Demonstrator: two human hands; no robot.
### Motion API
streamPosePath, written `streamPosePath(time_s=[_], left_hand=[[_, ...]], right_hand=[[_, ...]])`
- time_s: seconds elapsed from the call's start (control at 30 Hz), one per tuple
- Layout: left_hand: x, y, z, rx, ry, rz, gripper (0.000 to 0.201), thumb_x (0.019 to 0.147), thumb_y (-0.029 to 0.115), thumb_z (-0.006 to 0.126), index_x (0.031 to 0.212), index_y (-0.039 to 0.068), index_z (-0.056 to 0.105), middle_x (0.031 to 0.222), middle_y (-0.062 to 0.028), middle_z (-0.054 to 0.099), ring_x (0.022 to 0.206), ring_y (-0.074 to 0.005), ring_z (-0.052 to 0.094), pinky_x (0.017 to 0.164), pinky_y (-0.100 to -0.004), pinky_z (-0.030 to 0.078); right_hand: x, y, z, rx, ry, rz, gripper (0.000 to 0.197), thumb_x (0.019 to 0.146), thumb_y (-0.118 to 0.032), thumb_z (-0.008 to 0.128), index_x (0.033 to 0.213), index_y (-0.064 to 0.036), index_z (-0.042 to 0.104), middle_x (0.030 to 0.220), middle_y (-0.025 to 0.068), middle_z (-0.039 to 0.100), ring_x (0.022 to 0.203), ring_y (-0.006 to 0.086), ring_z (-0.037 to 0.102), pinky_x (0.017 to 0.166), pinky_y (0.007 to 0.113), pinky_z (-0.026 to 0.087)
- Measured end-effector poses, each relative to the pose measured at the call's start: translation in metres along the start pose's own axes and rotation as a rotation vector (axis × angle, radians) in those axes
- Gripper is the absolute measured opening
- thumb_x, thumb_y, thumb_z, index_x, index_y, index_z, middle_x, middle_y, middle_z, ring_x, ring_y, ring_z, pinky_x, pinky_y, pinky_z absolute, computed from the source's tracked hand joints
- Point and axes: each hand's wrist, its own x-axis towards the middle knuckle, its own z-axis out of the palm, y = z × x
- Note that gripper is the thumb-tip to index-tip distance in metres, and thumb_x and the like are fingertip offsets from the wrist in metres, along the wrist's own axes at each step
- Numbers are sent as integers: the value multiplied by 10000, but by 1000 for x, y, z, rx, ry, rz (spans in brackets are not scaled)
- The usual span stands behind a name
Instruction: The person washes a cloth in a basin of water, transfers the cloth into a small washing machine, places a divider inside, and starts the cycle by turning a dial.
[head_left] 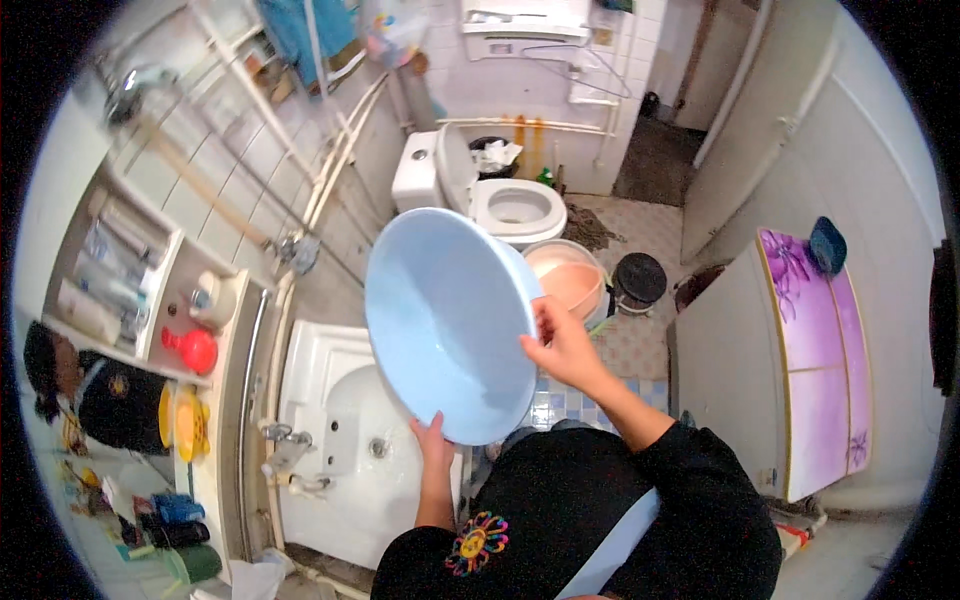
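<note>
1. Evidently, the blue basin [440,320] is lifted and tilted, near the white sink [400,495]; it looks empty, and isn't yet set down.
2. The left hand [432,440] pinches its lower rim; the right hand [568,348] pinches the right rim, fingers curled.
3. Smooth, round-rimmed plastic, I'd judge; the sink's glossy, probably ceramic.

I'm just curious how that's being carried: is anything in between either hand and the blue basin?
Nothing visible is in the way: the left hand and the right hand both hold the blue basin directly at its rim.
</note>
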Motion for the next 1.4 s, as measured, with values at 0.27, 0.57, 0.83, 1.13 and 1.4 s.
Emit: streamPosePath(time_s=[0.27,0.57,0.83,1.13,1.4], left_hand=[[-27,-30,136,252,-235,78,556,798,19,573,1251,72,256,1153,-188,447,1011,-294,526,762,-415,514],[-80,-116,330,535,-605,34,471,805,72,580,1215,-24,368,1075,-170,525,914,-257,573,644,-333,506],[-114,-204,462,609,-981,6,337,807,36,561,1121,-4,443,978,-115,566,770,-196,595,586,-306,514],[-138,-271,595,784,-1197,7,348,783,99,599,1078,-26,464,947,-136,571,770,-223,596,629,-337,528],[-46,-290,715,847,-1202,248,245,812,132,535,967,-57,545,892,-112,595,743,-183,567,672,-317,444]], right_hand=[[-57,87,-188,-165,469,149,290,710,-84,651,952,-7,511,917,67,488,849,143,528,648,243,470],[-169,129,-365,-99,854,316,338,757,-92,635,1046,27,508,1025,129,571,978,216,547,877,341,418],[-258,136,-443,186,1208,268,522,784,-16,584,1251,67,366,1220,169,480,1114,249,494,929,356,405],[-293,145,-501,141,1487,222,482,792,-7,575,1228,66,383,1176,163,503,1062,234,516,882,343,432],[-254,165,-571,-137,1058,667,211,798,-188,646,843,7,580,696,49,591,652,130,556,593,280,467]])
